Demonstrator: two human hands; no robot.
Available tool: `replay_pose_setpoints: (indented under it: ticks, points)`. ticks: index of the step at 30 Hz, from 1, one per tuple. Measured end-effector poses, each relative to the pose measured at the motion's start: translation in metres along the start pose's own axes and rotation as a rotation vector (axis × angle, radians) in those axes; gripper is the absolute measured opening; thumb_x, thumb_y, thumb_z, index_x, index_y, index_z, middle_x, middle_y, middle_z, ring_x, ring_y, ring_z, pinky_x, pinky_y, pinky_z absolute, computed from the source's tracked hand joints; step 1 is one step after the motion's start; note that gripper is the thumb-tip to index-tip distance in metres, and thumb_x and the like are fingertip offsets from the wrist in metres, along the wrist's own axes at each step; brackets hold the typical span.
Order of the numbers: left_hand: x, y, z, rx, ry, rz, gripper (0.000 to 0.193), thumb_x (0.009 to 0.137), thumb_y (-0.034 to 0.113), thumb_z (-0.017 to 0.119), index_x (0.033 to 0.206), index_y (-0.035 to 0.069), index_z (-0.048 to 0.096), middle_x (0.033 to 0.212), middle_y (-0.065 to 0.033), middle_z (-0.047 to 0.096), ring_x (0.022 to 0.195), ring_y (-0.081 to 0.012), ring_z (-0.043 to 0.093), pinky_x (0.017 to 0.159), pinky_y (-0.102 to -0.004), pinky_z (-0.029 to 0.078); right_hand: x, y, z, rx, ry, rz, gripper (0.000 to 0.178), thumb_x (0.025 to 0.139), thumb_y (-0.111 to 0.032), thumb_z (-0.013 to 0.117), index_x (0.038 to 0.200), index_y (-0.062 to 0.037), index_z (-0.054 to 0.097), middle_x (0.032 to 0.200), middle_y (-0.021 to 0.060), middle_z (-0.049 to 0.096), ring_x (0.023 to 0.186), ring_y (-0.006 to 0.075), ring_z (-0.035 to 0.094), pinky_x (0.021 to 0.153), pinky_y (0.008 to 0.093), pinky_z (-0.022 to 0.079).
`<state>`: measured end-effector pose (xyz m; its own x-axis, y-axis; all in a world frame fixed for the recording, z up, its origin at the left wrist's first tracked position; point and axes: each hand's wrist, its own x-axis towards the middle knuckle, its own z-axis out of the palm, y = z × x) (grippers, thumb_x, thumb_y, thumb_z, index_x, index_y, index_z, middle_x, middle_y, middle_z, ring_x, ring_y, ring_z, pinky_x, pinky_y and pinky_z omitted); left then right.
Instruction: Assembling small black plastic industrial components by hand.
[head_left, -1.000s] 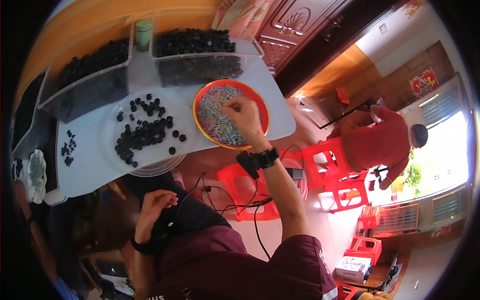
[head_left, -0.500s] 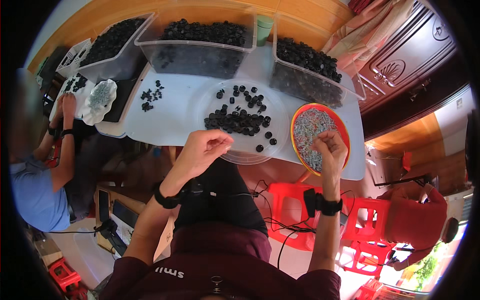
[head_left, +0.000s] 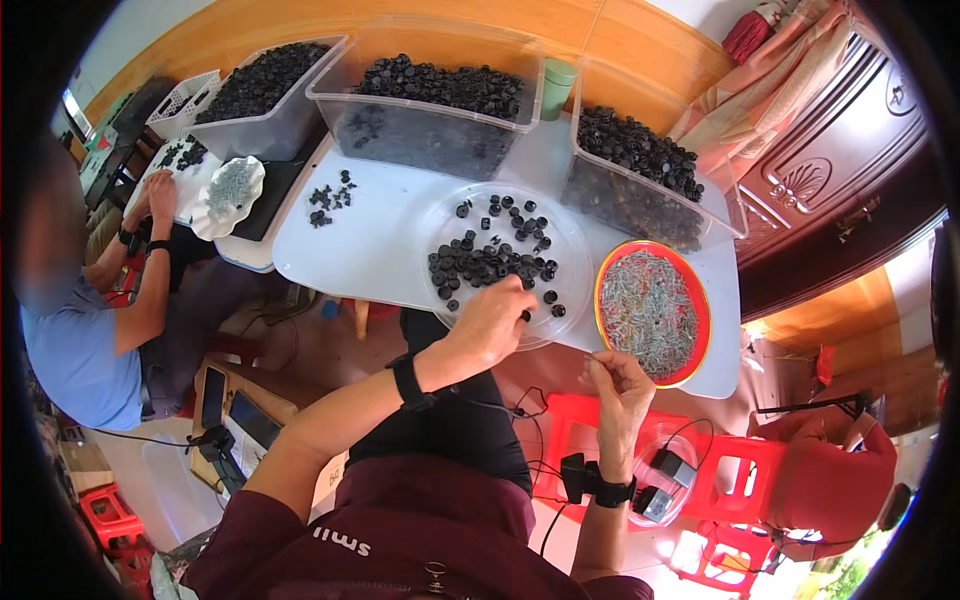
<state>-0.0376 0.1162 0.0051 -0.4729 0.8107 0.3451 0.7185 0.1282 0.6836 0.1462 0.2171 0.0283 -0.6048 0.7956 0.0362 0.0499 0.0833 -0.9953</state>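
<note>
My left hand (head_left: pixel 490 322) is closed over the near edge of a clear round tray (head_left: pixel 440 205), with a small black round plastic part (head_left: pixel 525 315) at its fingertips. Loose black round parts (head_left: pixel 485 262) lie heaped and scattered in that tray. Just off the table's front edge, my right hand (head_left: pixel 618 388) pinches thumb and finger together; a thin, pale sliver seems to show at the tips, too small to make out. Beside it stands a red bowl with a yellow rim (head_left: pixel 702 335), full of small silvery metal pins (head_left: pixel 645 305).
Clear plastic bins (head_left: pixel 430 150) of black parts line the back of the white table (head_left: pixel 350 250), with a green cup (head_left: pixel 557 88) between two. Small black pieces (head_left: pixel 330 198) lie left of the tray. A co-worker in blue (head_left: pixel 85 340) sits left; red stools (head_left: pixel 735 465) stand right.
My left hand has moved right and forward onto the tray's near edge. My right hand has come back from the pin bowl toward me. The view has shifted slightly.
</note>
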Motion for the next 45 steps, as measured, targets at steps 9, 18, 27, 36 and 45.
replay_pose_setpoints:
  ticks: [9,18,27,36,45]
  points:
    - [0.018,-0.016,-0.017,-0.020,0.063,-0.153,0.019,0.066,-0.001,0.067,0.085,0.003,0.063,0.078,-0.0106,0.057,0.069,-0.0256,0.059,0.063,-0.0349,0.047,-0.008,0.016,0.014,0.039,-0.063,0.026,0.010,0.080,0.002,0.062,0.090,0.0031,0.062,0.078,0.0035,0.062,0.066,0.0065,0.056,0.061,0.0198,0.046]
    - [0.017,-0.010,-0.008,0.224,0.033,0.008,0.016,0.066,0.008,0.072,0.078,0.004,0.062,0.081,-0.0102,0.051,0.077,-0.0288,0.056,0.066,-0.0383,0.046,-0.022,0.026,0.021,0.049,-0.102,0.104,0.010,0.081,0.002,0.061,0.091,0.0027,0.063,0.078,0.0024,0.062,0.069,0.0065,0.057,0.063,0.0196,0.046]
    - [0.018,-0.004,-0.016,-0.002,0.212,0.019,0.014,0.069,0.006,0.072,0.079,0.004,0.064,0.084,-0.0069,0.051,0.066,-0.0210,0.052,0.058,-0.0309,0.045,-0.027,0.029,0.021,0.014,-0.099,0.089,0.011,0.081,0.001,0.062,0.092,0.0025,0.062,0.079,0.0027,0.062,0.067,0.0066,0.057,0.062,0.0194,0.047]
    - [0.016,-0.011,-0.030,-0.281,0.059,-0.218,0.012,0.075,0.006,0.069,0.085,0.001,0.065,0.078,-0.0058,0.061,0.060,-0.0083,0.055,0.055,-0.0230,0.045,-0.020,0.015,0.038,0.089,-0.097,0.036,0.010,0.080,0.002,0.062,0.091,0.0025,0.062,0.083,0.0038,0.062,0.070,0.0069,0.058,0.065,0.0194,0.047]
    - [-0.043,0.018,-0.063,-1.133,-0.062,-0.579,0.018,0.085,0.010,0.060,0.099,-0.001,0.064,0.084,-0.0098,0.065,0.069,-0.0118,0.062,0.065,-0.0231,0.052,-0.022,-0.011,0.059,0.338,-0.138,0.073,0.007,0.082,0.004,0.059,0.089,0.0037,0.062,0.084,0.0059,0.061,0.076,0.0115,0.061,0.070,0.0236,0.051]
